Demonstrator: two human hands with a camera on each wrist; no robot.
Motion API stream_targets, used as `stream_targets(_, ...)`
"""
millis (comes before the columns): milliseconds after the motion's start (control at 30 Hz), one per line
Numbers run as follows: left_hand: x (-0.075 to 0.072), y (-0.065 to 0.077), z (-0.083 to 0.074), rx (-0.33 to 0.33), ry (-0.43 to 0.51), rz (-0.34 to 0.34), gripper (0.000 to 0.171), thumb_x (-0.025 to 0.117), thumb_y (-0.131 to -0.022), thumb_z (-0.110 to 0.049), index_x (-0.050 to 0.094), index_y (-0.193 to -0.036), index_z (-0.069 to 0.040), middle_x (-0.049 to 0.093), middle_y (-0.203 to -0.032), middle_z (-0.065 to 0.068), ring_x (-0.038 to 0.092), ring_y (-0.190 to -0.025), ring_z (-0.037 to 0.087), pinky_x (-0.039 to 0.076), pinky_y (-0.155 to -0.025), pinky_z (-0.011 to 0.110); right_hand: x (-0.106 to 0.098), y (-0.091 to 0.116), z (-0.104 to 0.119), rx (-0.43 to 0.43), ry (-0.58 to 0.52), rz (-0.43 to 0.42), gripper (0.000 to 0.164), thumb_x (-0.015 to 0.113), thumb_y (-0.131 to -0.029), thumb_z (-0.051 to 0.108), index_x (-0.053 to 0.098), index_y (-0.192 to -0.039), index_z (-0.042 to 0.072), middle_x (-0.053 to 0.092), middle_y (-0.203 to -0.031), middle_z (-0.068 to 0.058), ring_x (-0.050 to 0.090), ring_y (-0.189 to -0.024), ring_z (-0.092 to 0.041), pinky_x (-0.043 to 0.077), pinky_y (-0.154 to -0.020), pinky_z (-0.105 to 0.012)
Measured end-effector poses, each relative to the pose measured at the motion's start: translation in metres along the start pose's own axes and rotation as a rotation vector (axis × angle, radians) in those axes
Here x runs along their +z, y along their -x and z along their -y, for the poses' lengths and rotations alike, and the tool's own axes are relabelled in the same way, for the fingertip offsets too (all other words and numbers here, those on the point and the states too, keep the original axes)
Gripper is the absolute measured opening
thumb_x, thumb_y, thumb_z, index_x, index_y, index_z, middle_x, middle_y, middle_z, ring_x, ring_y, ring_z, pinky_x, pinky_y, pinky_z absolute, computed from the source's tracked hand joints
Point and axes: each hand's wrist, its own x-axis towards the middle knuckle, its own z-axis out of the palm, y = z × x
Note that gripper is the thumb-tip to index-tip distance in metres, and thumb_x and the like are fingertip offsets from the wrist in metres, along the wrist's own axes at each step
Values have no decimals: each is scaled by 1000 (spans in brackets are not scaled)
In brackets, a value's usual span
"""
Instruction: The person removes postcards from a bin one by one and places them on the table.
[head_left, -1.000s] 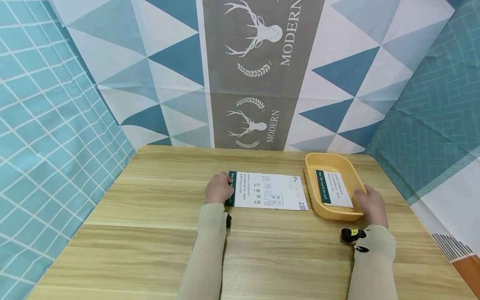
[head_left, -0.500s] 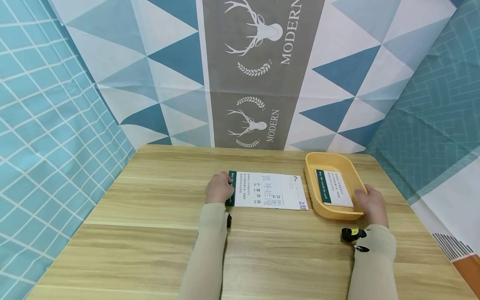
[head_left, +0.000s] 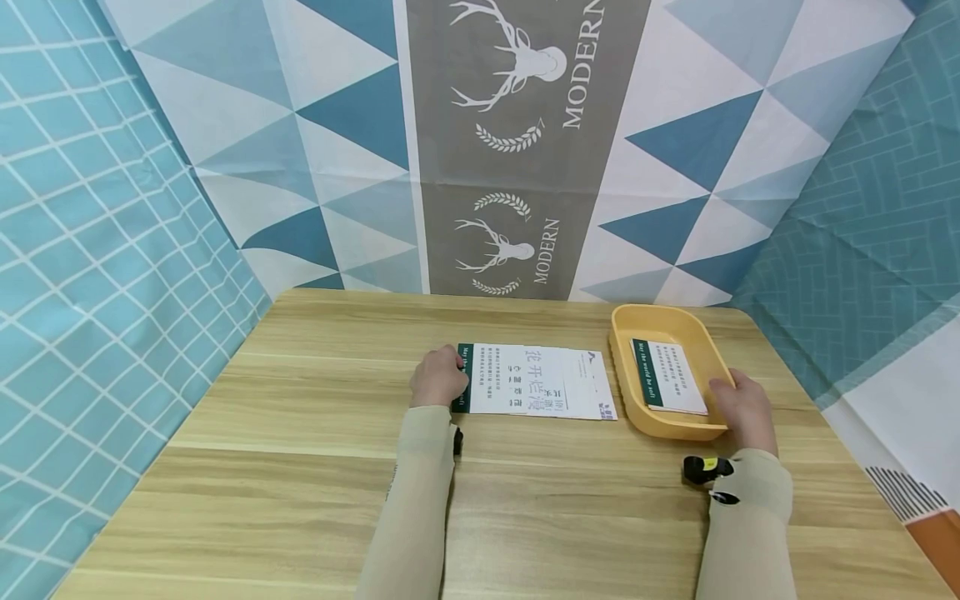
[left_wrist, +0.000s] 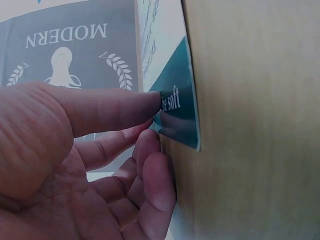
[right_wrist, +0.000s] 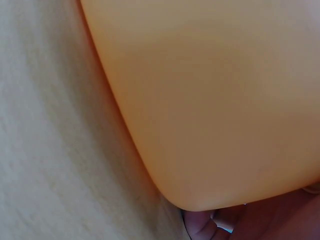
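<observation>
My left hand (head_left: 438, 377) pinches the green-banded left end of a white printed card (head_left: 486, 379), with the thumb on top in the left wrist view. Several cards overlap in a row on the table, reaching right to a white card (head_left: 590, 385) beside the tray. The green band (left_wrist: 179, 107) shows close up in the left wrist view. At the right, my right hand (head_left: 744, 407) grips the near right side of a yellow plastic tray (head_left: 708, 337). Inside the tray lies another green-banded card (head_left: 675, 377). The tray's wall (right_wrist: 210, 120) fills most of the right wrist view.
The wooden table (head_left: 300, 500) stretches in front of both arms. Behind it hangs a patterned cloth (head_left: 502, 150) with deer heads and triangles. A blue tiled cloth (head_left: 97, 250) borders the left side, and a teal cloth (head_left: 885, 217) borders the right.
</observation>
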Motion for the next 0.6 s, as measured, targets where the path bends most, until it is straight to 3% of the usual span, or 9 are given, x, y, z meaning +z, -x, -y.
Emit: stream_targets(600, -1, -1, 3, 14, 23, 4, 26, 70, -89, -9, 69, -115, -11, 70, -116, 11, 60, -90, 28, 48, -69, 37, -2, -1, -2, -7, 0, 11, 67, 25, -107, 36, 9, -161, 1, 18, -163, -33, 32, -136, -48, 28, -117, -66)
